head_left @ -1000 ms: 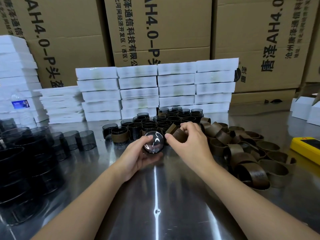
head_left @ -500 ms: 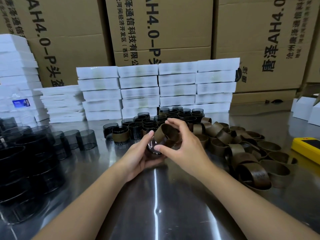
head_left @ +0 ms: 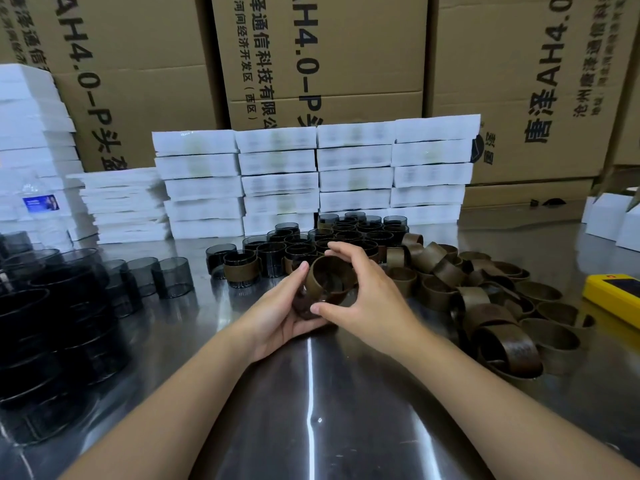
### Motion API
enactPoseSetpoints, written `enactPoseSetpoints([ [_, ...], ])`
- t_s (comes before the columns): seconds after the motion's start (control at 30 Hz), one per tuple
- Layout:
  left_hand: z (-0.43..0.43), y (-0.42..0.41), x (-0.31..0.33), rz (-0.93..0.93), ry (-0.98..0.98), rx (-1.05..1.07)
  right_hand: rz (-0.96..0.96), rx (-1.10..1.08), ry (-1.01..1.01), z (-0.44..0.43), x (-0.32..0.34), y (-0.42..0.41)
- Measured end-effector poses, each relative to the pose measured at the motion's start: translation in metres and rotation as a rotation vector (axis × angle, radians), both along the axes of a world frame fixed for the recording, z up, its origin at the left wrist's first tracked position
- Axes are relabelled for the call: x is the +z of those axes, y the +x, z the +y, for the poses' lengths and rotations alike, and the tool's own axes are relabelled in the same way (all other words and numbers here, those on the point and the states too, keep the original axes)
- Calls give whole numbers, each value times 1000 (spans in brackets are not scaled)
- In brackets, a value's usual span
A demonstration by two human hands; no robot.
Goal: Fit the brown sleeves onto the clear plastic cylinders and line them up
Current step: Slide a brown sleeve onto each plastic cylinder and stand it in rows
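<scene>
Dead centre, the right hand [head_left: 367, 301] is pinching a brown sleeve [head_left: 323, 280], just brought from the three-o'clock pile [head_left: 485, 303], and sliding it onto the clear cylinder [head_left: 303, 306] the left hand [head_left: 277, 317] is gripping.

A packing or warehouse workplace. Printed cartons [head_left: 322, 53] wall the steel worktop's [head_left: 311, 393] far edge, white boxes [head_left: 277, 181] stacked before them. Sleeves [head_left: 485, 299] lie heaped toward its right edge.
</scene>
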State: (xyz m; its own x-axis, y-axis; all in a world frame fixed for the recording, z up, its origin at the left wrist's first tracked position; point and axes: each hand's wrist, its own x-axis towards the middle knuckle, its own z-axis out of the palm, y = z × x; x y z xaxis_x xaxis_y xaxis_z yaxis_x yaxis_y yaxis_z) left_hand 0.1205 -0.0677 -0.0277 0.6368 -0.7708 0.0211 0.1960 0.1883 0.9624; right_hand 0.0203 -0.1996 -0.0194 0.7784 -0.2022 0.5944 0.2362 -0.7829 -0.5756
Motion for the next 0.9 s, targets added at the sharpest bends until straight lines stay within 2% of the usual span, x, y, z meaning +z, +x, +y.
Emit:
enactPoseSetpoints([
  [0.17, 2, 1, -1, -30, 5, -57, 11, 15, -42, 0, 0, 1],
  [0.6, 2, 3, -4, -1, -7, 28, 34, 75, -117, 4, 0, -3],
  [0.67, 2, 2, -4, 21, -51, 41, 10, 95, -11, 7, 0, -2],
  [0.77, 0, 3, -2, 44, -138, 45, -23, 86, 261, 10, 4, 0],
  [0.9, -2, 6, -4, 39, -175, 88, 68, 128, 626, 7, 8, 3],
])
